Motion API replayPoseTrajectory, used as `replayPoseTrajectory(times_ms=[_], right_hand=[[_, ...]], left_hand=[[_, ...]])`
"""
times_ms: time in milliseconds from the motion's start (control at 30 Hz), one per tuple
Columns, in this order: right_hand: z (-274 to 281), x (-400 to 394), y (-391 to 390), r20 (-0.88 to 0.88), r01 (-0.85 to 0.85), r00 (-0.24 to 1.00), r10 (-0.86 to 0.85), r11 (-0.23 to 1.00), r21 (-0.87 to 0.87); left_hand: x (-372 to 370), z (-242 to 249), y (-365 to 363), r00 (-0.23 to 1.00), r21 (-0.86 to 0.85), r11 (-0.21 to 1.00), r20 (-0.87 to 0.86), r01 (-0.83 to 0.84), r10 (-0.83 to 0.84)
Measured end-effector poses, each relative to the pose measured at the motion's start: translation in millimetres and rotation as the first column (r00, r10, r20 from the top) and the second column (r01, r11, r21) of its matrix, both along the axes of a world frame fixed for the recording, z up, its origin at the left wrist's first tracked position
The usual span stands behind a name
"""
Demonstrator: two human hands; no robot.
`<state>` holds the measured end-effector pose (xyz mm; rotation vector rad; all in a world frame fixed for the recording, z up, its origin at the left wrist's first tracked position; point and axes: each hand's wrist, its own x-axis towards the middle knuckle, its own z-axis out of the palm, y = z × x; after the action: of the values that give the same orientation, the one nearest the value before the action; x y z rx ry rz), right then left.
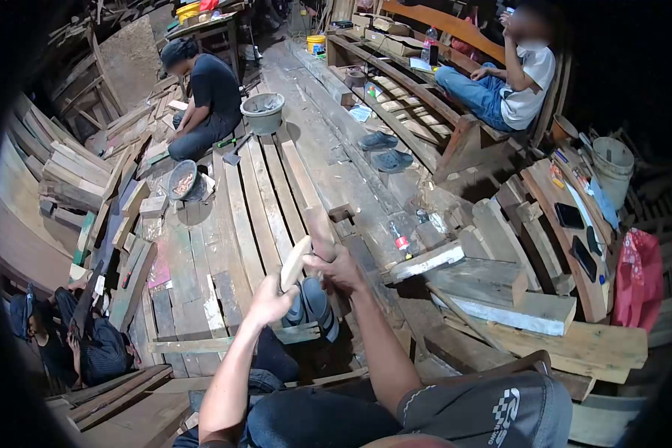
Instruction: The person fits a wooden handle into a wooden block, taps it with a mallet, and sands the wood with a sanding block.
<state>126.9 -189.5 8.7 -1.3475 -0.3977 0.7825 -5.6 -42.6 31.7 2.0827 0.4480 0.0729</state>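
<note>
In the head view, my left hand (270, 300) is closed around the lower end of a pale, curved piece of wood (297, 261), which points up and away from me. My right hand (340, 270) grips a brown wooden block (321, 230) that tilts slightly left, and its thumb side reaches toward the pale piece. Both pieces are side by side in front of me, above the floor planks. Beneath my hands, a pair of grey-blue slippers (318, 305) shows.
Long wooden beams (255, 201) run away from me. A person (209, 104) squats ahead by a grey bucket (263, 116) and a bowl (183, 183). Another person (519, 82) sits on a bench at right. Someone (89, 343) sits at lower left. Stacked timber (500, 299) lies to my right.
</note>
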Motion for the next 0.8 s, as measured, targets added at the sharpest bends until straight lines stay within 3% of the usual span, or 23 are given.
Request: replayPoseTrajectory(times_ms=[67, 100, 200, 333, 467, 500, 600, 633, 700, 767, 800], right_hand=[[-1.3, 1.2, -1.0, -0.031, 0.060, 0.998, -0.058, 0.996, 0.061], [1.4, 0.8, -1.8, -0.034, 0.096, 0.995, -0.093, 0.992, 0.082], [-0.4, 5.5, -3.3, -0.037, 0.050, 0.998, -0.048, 0.996, 0.072], [-8.0, 7.4, -1.7, -0.042, 0.071, 0.997, -0.066, 0.989, 0.133], [-2.9, 4.4, -1.0, -0.173, 0.250, 0.961, -0.217, 0.946, 0.204], [-6.8, 6.2, -1.2, -0.184, 0.283, 0.952, -0.246, 0.935, 0.212], [-36.3, 20.4, -3.8, -0.146, 0.332, 0.940, -0.307, 0.922, 0.201], [-36.4, 20.5, -4.3, -0.177, 0.352, 0.931, -0.321, 0.916, 0.194], [-41.2, 20.2, -0.2, -0.230, 0.401, 0.903, -0.363, 0.904, 0.150], [-32.8, 16.5, 0.7, -0.221, 0.415, 0.896, -0.384, 0.902, 0.115], [-29.0, 15.8, -1.5, -0.213, 0.426, 0.891, -0.400, 0.900, 0.092]], left_hand=[[0.6, 7.1, -7.0, 0.996, 0.008, 0.997, -0.034, 0.077, -0.077], [1.5, 15.5, -11.5, 0.986, 0.017, 0.996, -0.142, 0.086, -0.083], [1.5, 7.6, -18.7, 0.991, 0.030, 0.995, -0.102, 0.091, -0.087], [2.8, 8.6, -20.5, 0.990, -0.092, 0.988, -0.053, 0.124, -0.129], [3.5, 37.3, -31.2, 0.992, -0.199, 0.973, -0.018, 0.120, -0.126], [4.3, 35.7, -27.6, 0.995, -0.036, 0.996, -0.062, 0.081, -0.083], [1.6, 101.8, -36.6, 0.994, 0.171, 0.980, 0.048, -0.102, 0.095], [-0.1, 104.2, -35.9, 0.955, 0.195, 0.975, 0.294, -0.104, 0.044], [-9.2, 169.5, -51.7, 0.949, -0.187, 0.968, 0.298, 0.165, -0.104], [-21.7, 211.8, -65.2, 0.877, -0.179, 0.943, 0.448, 0.281, -0.176], [-27.9, 240.8, -78.7, 0.867, -0.288, 0.916, 0.485, 0.280, -0.112]])
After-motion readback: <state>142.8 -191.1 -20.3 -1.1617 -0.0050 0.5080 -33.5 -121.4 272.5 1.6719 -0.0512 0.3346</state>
